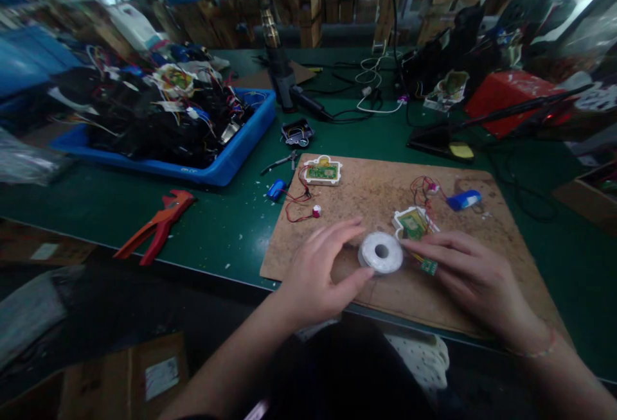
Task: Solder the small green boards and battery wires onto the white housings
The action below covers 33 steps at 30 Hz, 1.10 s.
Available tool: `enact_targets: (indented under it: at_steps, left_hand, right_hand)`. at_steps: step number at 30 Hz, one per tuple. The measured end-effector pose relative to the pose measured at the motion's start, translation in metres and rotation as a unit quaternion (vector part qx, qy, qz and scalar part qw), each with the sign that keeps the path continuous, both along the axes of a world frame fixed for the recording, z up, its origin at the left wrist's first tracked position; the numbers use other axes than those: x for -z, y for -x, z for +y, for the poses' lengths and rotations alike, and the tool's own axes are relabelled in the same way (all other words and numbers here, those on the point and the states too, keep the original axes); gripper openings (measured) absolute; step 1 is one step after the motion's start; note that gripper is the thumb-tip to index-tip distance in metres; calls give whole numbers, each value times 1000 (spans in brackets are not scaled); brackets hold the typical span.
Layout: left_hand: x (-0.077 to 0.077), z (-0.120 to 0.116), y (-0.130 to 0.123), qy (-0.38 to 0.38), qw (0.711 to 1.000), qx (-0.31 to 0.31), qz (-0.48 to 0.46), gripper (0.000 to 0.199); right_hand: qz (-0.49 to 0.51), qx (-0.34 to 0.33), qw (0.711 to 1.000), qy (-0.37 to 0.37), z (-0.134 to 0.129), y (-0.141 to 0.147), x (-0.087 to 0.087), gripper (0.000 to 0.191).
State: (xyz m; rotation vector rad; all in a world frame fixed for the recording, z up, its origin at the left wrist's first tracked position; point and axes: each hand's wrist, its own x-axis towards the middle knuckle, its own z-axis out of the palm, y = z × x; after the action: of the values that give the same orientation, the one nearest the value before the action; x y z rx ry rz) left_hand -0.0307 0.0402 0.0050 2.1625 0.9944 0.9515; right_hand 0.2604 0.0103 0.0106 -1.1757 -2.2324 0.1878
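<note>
A roll of whitish, shiny wire or tape [381, 253], with a hole through its middle, lies flat on the brown board; its exact kind is unclear. My left hand [324, 272] curves around its left side, fingers apart, with the thumb tip at the rim. From the right, my right hand [475, 272] reaches to the roll's edge with fingers close together; anything pinched there is hidden. Just beyond those fingers sits a white housing with a green circuit board [413, 222]. A small green board [429, 267] on thin wires is beside the right fingers.
On the brown board [371, 185] are a second white housing [322, 171] and a blue battery [464, 200]. Red-handled pliers [161, 224], a blue tray [219, 173] of parts, a heat gun [282, 73] and a soldering iron stand [441, 140] surround it on the green table.
</note>
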Motion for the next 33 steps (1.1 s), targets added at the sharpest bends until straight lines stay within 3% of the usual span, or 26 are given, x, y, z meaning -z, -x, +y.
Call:
enact_targets:
  at_steps: [3,5,8,12,19,24,28,31,33]
  left_hand:
    - [9,-12,-7,41,999,13,26,75]
    - [14,-19,-15,46,999,3,22,63]
    - [19,-26,-29,33,998,-61,3,42]
    - [23,-29,-40,3,992,-125,14,39]
    - [27,-28,-35,45,990,-134,-30,35]
    - [24,-26,-22,52,990,-130,-36,35]
    - [12,-19,5,18,987,-160,-22,36]
    - [-4,2,30,-37,981,-190,2,35]
    - [-16,29,45,-74,974,-213,25,30]
  right_hand:
    - [2,-37,999,-17,19,3,-5,35]
    - [-4,-32,999,-30,28,9,-8,29]
    - [-66,3,994,-83,35,17,-10,25]
    - [-178,-19,968,-177,31,19,-12,33]
    - [-186,-56,976,-96,13,9,-10,58]
    - [-168,-25,982,-84,5,7,-1,70]
    - [-147,-8,985,-90,1,10,7,71]
    - [-117,-7,990,-80,1,14,11,73]
    - [-96,-7,992,-87,3,16,14,74]
